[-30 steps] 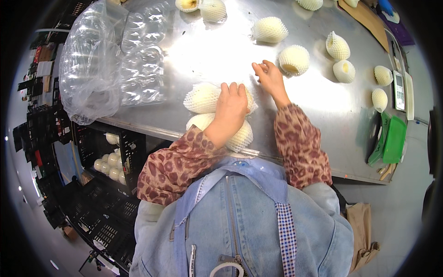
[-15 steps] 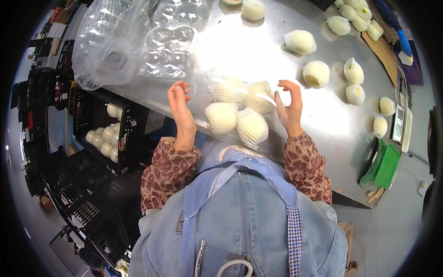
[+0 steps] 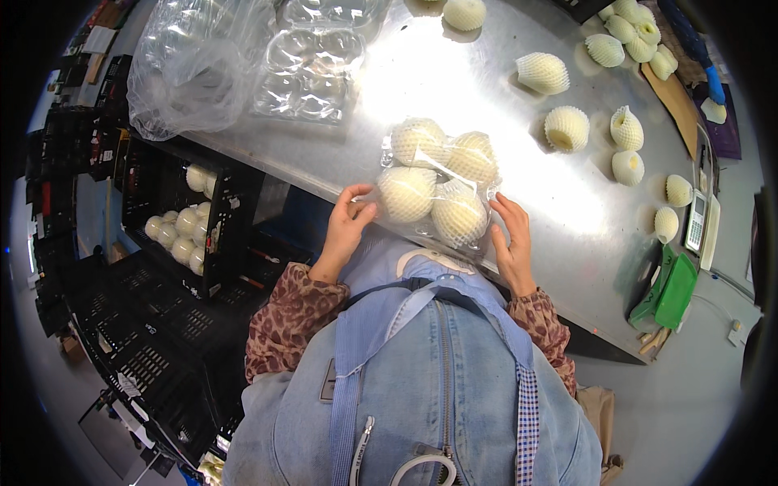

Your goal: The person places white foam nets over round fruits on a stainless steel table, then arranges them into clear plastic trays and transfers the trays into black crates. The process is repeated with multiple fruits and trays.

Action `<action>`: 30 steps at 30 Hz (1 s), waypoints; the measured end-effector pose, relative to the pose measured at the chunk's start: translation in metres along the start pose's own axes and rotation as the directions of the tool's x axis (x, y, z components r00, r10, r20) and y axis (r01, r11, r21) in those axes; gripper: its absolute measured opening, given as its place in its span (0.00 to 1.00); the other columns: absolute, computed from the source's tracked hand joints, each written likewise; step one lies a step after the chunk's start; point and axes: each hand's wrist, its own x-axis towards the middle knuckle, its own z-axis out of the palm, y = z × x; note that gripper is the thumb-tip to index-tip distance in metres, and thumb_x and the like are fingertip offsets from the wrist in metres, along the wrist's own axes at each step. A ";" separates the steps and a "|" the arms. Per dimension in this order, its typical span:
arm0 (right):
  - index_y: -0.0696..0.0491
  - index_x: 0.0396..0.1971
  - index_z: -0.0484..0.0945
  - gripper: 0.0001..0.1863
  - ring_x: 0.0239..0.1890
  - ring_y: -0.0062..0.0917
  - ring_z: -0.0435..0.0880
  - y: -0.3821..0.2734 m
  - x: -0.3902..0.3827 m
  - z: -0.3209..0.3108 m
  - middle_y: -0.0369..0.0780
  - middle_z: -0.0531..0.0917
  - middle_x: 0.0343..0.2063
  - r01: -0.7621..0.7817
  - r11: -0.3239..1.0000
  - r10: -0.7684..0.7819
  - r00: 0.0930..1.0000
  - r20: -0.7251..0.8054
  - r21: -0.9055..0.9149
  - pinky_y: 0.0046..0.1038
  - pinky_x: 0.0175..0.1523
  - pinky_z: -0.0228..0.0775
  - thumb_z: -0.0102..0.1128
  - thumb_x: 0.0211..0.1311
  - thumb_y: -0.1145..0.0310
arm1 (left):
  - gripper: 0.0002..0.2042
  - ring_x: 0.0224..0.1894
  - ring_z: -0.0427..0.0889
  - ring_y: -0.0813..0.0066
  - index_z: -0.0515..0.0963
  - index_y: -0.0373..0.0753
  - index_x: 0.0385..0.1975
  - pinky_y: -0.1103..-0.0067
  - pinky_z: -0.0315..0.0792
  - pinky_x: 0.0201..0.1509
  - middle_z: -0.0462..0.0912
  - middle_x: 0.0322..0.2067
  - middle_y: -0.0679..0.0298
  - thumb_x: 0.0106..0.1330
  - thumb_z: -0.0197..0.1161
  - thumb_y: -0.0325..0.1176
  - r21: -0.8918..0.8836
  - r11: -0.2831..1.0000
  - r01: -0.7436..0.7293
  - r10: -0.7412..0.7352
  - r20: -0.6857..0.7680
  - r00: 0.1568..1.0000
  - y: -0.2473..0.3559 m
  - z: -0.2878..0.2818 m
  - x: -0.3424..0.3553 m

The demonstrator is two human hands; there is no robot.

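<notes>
A clear plastic clamshell pack (image 3: 429, 160) lies near the front edge of the metal table, holding several round fruits in pale yellow foam nets (image 3: 407, 194). The nets hide the fruit inside. My left hand (image 3: 347, 231) has curled fingers and thumb at the pack's near left side. On the opposite side my right hand (image 3: 512, 239) is bent round the near right edge, thumb toward me. Both hands appear to grip the pack by its rim; the transparent plastic makes the exact contact hard to see.
Empty clear clamshells (image 3: 308, 77) and a crumpled plastic bag (image 3: 190, 69) lie at the far left. Loose foam-netted fruits (image 3: 543, 73) dot the right side, near a scale (image 3: 697, 219) and a green tape dispenser (image 3: 679, 292). Black crates (image 3: 223, 235) stand left. A co-worker's blue-gloved hand (image 3: 714, 85) is far right.
My hands have come down and closer to me, from raised beside the pack to its near sides. The pack sits turned slightly and a little farther right, its fruits now under clear plastic.
</notes>
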 end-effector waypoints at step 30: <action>0.62 0.36 0.76 0.07 0.31 0.24 0.83 0.016 -0.011 0.033 0.42 0.83 0.31 -0.680 0.253 0.698 0.621 0.356 0.689 0.21 0.39 0.75 0.60 0.62 0.74 | 0.05 0.29 0.82 0.70 0.74 0.30 0.34 0.77 0.82 0.32 0.80 0.30 0.57 0.59 0.59 0.22 -0.133 0.954 0.268 -0.284 -0.113 0.952 0.002 0.030 0.043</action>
